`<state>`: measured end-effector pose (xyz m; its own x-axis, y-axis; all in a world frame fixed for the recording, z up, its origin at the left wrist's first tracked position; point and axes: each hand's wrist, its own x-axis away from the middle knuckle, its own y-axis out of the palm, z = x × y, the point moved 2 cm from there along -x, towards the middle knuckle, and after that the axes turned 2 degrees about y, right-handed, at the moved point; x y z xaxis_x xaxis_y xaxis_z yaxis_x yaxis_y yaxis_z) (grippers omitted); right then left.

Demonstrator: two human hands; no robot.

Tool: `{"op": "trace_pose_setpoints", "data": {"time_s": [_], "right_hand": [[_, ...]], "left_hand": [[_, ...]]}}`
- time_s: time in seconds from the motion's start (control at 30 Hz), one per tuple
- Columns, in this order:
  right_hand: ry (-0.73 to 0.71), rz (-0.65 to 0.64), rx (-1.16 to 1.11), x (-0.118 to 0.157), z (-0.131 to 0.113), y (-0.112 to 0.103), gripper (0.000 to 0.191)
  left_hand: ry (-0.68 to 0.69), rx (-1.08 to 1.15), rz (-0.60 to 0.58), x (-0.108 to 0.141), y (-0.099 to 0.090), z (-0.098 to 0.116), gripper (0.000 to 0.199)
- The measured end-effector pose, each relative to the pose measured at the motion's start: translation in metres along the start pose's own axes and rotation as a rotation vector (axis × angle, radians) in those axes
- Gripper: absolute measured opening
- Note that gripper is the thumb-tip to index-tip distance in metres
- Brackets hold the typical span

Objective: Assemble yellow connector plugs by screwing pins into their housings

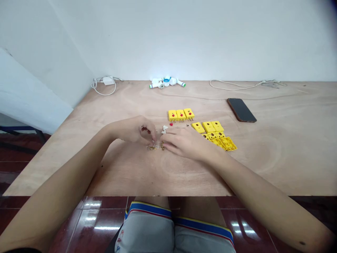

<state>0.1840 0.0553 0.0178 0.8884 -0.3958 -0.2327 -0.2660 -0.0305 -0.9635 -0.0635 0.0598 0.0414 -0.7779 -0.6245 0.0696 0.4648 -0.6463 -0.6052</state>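
Left hand (131, 131) and right hand (185, 142) close together, fingertips meeting over small brass connector pins (155, 148) just left of the yellow plastic connector housings (181, 114), white plastic bits (164, 129) between; grip itself too small to tell. Risks: uneven pinching, with pins slipping and scattering across the plywood tabletop (276, 158); right-hand drift, with housings knocked out of line.

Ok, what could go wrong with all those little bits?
The tiny brass pieces lie loose beneath the left hand and right hand, so one might slip away and get lost. The right hand is also close to the yellow plastic connector parts, so a bump could knock their neat rows out of place.
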Motion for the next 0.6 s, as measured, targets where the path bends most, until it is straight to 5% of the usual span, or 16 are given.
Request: {"op": "trace_pose_setpoints", "data": {"time_s": [0.3,0.47,0.6], "right_hand": [[0.061,-0.021,-0.136,0.003,0.011,-0.02,0.027],[0.066,-0.22,-0.34,0.017,0.027,-0.039,0.016],[0.121,-0.309,-0.404,0.021,0.031,-0.037,0.035]], "left_hand": [[0.061,-0.024,0.08,-0.005,0.006,0.0,0.017],[0.17,0.008,0.03,-0.017,0.024,0.005,0.022],[0.197,-0.068,0.02,-0.021,0.033,0.004,0.018]]}}
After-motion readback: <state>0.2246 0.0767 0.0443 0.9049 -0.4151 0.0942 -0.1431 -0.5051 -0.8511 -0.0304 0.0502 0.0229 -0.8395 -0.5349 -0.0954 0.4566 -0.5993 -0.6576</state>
